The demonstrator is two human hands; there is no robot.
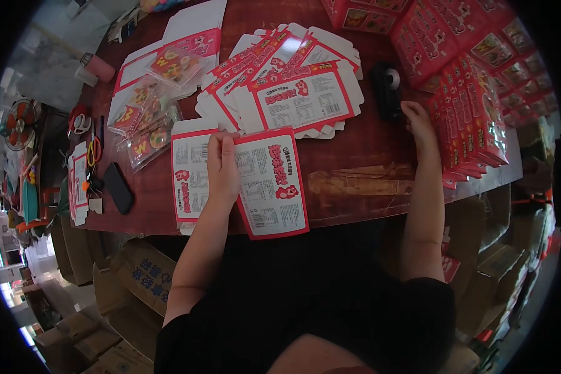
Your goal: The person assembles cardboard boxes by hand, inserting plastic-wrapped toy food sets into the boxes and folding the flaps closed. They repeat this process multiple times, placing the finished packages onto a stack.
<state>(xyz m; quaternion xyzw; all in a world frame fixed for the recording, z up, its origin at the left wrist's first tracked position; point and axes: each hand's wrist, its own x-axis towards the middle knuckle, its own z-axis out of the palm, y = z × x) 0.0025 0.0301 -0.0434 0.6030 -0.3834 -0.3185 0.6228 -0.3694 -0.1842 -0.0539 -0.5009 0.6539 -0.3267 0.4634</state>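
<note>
My left hand (223,163) is closed on the upper left edge of a red-and-white printed carton (271,187), thumb on top. The carton is tilted at the table's front edge, with its printed panel facing up. Just left of it, partly under my forearm, lies another printed carton (190,177). My right hand (419,124) is pinched beside a black tape dispenser (386,93) with a pale roll. Whatever the fingertips hold, if anything, is too small to make out. Beyond my left hand, flat cartons (305,93) lie fanned out in a pile.
Finished-looking red boxes (470,118) stand stacked at the right. Clear packets (146,118) lie on white-and-red card at the left. A black phone (118,187), yellow-handled scissors (93,151) and a pink bottle (98,67) are farther left. Brown tape strips (361,181) cover the table's front.
</note>
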